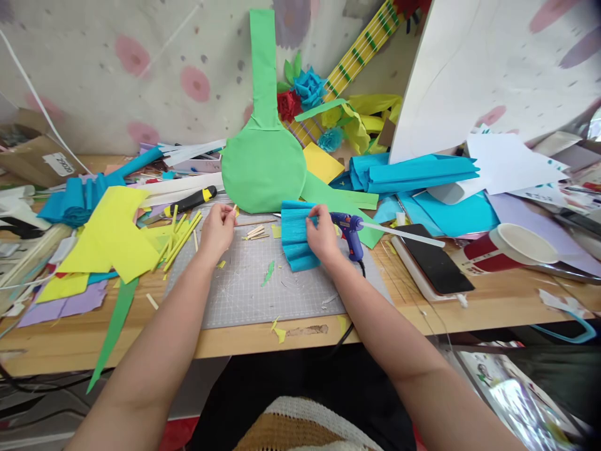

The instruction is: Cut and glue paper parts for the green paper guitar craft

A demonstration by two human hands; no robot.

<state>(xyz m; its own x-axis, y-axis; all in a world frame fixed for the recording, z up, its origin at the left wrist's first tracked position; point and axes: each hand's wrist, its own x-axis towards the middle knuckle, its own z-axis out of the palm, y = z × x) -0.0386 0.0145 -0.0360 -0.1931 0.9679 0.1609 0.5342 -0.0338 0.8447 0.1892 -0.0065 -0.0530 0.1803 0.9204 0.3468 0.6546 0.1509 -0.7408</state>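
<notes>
The turquoise crepe paper [295,241] is a pleated, ribbed, fan-like fold lying at the far right part of the grey cutting mat [244,288]. The right hand [323,239] pinches its upper right edge, fingers closed on it. The left hand [216,230] is clamped on a small pale stick [234,209]. A blue glue gun [350,233] lies just beside the right hand, with a green paper guitar shape [263,163] behind.

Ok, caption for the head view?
Left hand pinches a stick; right hand grips blue crepe paper on cutting mat.
</notes>
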